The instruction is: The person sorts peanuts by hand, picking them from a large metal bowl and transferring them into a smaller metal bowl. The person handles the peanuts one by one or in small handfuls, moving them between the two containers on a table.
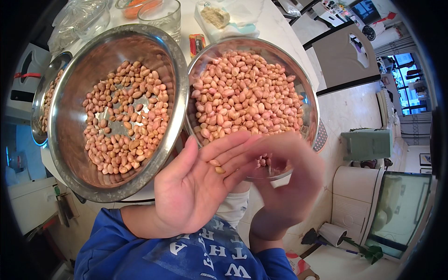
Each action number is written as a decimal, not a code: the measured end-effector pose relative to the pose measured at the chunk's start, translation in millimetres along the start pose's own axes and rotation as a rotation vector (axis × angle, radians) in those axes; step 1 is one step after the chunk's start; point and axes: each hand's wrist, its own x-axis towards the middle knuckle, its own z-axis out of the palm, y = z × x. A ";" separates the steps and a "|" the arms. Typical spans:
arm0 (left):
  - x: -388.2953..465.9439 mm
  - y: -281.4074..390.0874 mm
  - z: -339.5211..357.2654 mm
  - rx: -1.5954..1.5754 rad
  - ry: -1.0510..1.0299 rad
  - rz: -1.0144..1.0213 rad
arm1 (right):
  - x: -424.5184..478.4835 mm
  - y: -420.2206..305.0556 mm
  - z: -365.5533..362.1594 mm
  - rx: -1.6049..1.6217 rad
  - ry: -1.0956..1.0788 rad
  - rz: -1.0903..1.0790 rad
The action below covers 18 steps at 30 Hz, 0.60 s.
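My left hand [196,185] is palm up with its fingers extended, and a few shelled peanuts [219,170] lie on it near the base of the fingers. Over its fingertips is my right hand [292,175], blurred and curled; whether it holds anything is hidden. Both are at the near edge of a steel bowl [312,105] heaped with pink-skinned peanuts [245,94]. To the left, a larger steel basin [178,84] is tilted, with a thinner layer of peanuts [120,159] and bare metal showing at its bottom.
Another metal dish [38,94] with peanuts stands at the far left. Behind the bowls on the white table [276,24] are a drinking glass [161,19], a glass bowl [92,21], a small red packet [197,44] and an open bag [224,29] with pale contents. A chair [343,56] stands beyond.
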 end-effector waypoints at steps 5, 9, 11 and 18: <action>0.0 -2.5 1.9 0.018 -0.059 0.003 | -7.8 -7.3 11.7 -0.010 -0.129 0.019; -1.0 -8.9 9.1 0.092 -0.040 0.025 | -10.3 -6.0 8.1 -0.006 -0.100 -0.029; -1.7 -11.8 10.0 0.061 -0.069 0.019 | -14.2 -4.5 5.2 0.025 -0.084 -0.018; -3.4 -18.7 8.6 0.062 -0.081 0.040 | -29.0 -1.6 -6.9 0.204 0.063 0.133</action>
